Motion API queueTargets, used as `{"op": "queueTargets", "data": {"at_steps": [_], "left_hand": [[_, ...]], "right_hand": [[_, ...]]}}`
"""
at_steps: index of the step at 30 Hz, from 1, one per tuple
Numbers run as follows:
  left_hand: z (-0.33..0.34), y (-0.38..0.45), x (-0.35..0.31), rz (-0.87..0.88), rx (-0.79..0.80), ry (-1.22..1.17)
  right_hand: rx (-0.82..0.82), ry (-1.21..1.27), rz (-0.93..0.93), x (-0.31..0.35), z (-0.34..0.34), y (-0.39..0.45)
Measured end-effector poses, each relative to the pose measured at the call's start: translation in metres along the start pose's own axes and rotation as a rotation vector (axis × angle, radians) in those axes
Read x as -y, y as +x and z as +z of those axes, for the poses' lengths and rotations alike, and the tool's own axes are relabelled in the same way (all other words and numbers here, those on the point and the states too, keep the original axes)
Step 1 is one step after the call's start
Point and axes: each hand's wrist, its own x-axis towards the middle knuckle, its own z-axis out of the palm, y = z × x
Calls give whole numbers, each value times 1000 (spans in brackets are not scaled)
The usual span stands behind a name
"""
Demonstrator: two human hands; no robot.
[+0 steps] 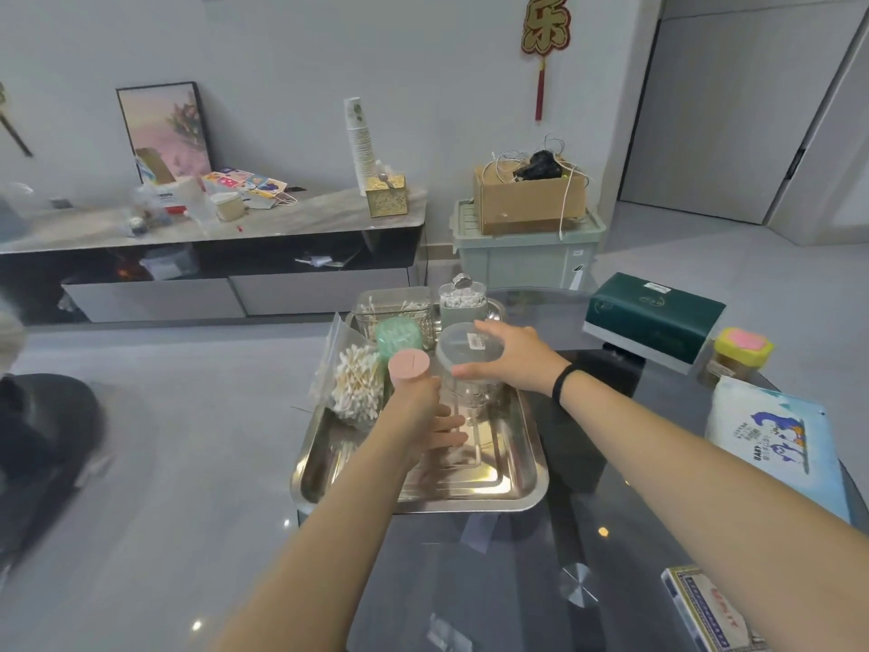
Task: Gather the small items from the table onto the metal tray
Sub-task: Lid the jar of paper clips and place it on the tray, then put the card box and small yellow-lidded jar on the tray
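The clear jar (470, 364) stands upright on the metal tray (526, 468) — its lid is covered from above by the right hand (510, 357), fingers spread, while the pink-capped tub (410, 369) is gripped by the left hand (423, 416) just beside it.

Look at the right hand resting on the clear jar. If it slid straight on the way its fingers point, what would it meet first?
Probably the pink-lidded container, just left of the clear jar that the right hand grips; depth is uncertain.
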Motion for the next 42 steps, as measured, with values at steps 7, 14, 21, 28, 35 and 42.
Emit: {"op": "queueTargets", "data": {"at_steps": [7, 14, 21, 28, 35, 42], "left_hand": [[-4, 7, 2, 21, -81, 51], [1, 6, 2, 24, -85, 35], [8, -5, 1, 18, -45, -17], [45, -24, -5, 148, 5, 179], [115, -31, -8, 159, 102, 256], [192, -19, -7, 98, 174, 335]], "right_hand": [[-137, -46, -69, -4, 19, 9], [-201, -36, -81, -13, 24, 9], [-190, -52, -99, -19, 19, -17], [-252, -97, -130, -36, -18, -61], [-401, -294, -40, -77, -67, -92], [-764, -464, 199, -120, -107, -99]]}}
